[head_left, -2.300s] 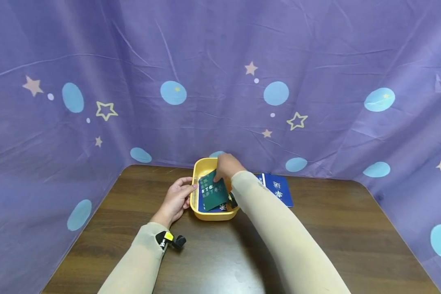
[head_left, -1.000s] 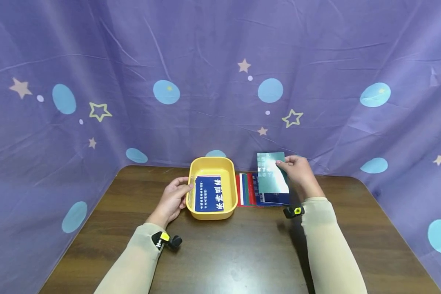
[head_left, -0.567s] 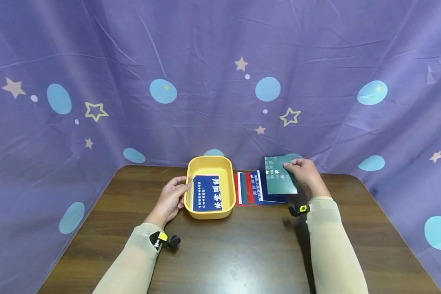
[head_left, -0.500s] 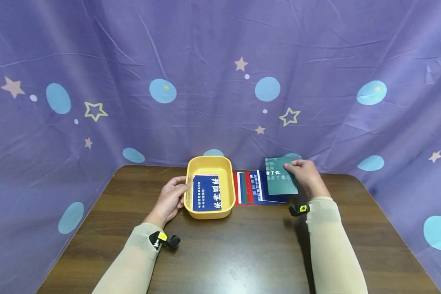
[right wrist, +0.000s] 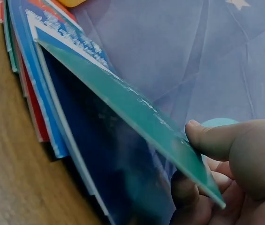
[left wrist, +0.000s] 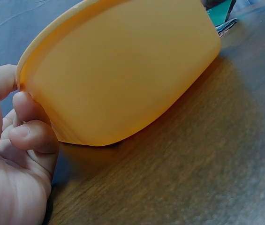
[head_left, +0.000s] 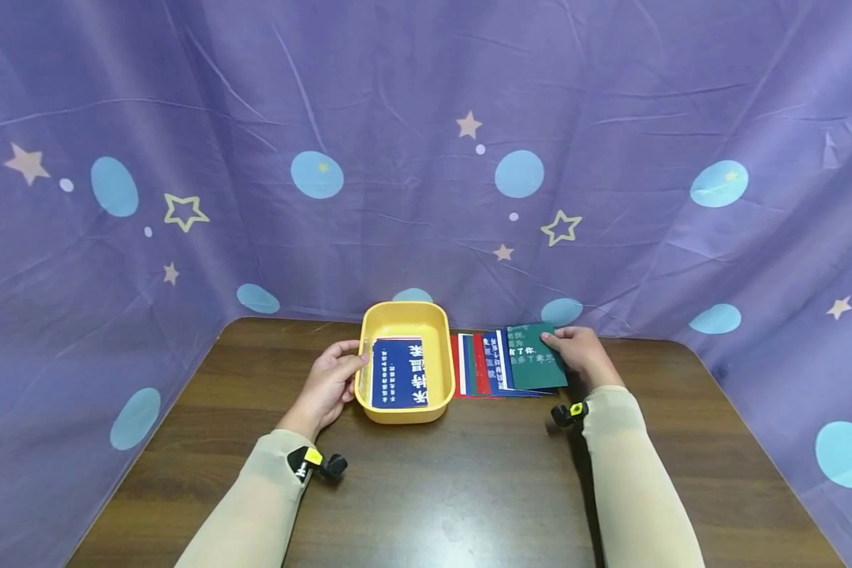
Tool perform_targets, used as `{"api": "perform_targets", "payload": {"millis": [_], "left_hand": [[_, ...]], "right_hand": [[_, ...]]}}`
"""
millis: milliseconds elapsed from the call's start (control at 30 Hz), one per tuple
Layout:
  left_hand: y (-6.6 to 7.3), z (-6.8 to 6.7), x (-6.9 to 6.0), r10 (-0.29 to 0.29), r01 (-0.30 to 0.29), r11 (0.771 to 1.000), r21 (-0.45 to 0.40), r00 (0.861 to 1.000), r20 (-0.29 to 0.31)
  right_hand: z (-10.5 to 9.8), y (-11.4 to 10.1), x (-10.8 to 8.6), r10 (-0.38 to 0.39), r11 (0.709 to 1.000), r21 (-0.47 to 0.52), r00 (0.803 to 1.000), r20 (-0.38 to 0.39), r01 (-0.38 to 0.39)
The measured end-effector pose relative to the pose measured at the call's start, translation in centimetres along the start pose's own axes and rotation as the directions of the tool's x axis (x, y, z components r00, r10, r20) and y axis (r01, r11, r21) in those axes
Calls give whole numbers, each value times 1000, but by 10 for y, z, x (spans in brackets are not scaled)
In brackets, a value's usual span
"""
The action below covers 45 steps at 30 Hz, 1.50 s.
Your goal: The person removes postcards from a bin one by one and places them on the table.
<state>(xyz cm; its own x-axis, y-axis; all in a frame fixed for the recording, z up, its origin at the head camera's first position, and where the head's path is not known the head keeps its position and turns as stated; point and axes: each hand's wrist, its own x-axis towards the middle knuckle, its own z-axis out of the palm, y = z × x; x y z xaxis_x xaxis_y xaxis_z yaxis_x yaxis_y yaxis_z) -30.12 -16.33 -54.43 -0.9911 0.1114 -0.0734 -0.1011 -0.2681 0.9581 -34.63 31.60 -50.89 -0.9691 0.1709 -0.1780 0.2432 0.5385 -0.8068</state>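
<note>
My left hand [head_left: 328, 386] pinches the left rim of a yellow plastic basin [head_left: 406, 416], thumb over the edge and fingers outside. In the left wrist view the basin's wall [left wrist: 123, 70] fills most of the picture. Inside lies a dark blue card [head_left: 400, 375] with white characters. With thumb and fingers, my right hand [head_left: 584, 353] grips the right edge of a green card [head_left: 536, 371] with white lettering. The right wrist view has that card tilted, its far left edge meeting a fanned row of cards [right wrist: 52, 28] and its gripped edge raised above them.
Blue, red, green and white cards [head_left: 479, 367] overlap in a row on the wooden table [head_left: 426, 489], just right of the basin. A purple curtain [head_left: 412, 118] with stars and dots hangs close behind the table.
The right hand has brought the green card out of the basin, over to the right end of the row, then lower onto it. The left hand has kept its hold on the rim.
</note>
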Motion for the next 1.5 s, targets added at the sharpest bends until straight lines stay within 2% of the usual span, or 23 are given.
{"api": "perform_targets", "payload": {"millis": [200, 367, 467, 700, 800, 933, 1200, 1500], "left_hand": [[-1, 0, 0, -3, 3, 1000, -7, 1000, -11], [-1, -1, 1, 7, -7, 1000, -21, 1000, -12], [-1, -1, 1, 7, -8, 1000, -21, 1000, -11], [0, 0, 0, 5, -5, 1000, -13, 1000, -11], [0, 0, -1, 4, -4, 1000, -9, 1000, -9], [0, 0, -1, 6, -6, 1000, -10, 1000, -5], [-2, -1, 0, 0, 0, 1000, -8, 1000, -4], [-2, -1, 1, 5, -5, 1000, -11, 1000, -5]], "right_hand": [[3, 2, -1, 37, 999, -16, 998, 42, -37], [1, -1, -6, 42, 999, -14, 995, 91, -41], [0, -2, -5, 36, 998, -54, 993, 109, -30], [5, -1, -1, -32, 980, -192, 997, 66, 44], [7, -3, -3, -34, 967, -251, 998, 49, 45], [10, -5, -5, -11, 959, -281, 999, 50, 25], [9, -6, -7, 26, 969, -246, 997, 77, -6], [-7, -1, -9, 35, 996, -81, 989, 143, -23]]}}
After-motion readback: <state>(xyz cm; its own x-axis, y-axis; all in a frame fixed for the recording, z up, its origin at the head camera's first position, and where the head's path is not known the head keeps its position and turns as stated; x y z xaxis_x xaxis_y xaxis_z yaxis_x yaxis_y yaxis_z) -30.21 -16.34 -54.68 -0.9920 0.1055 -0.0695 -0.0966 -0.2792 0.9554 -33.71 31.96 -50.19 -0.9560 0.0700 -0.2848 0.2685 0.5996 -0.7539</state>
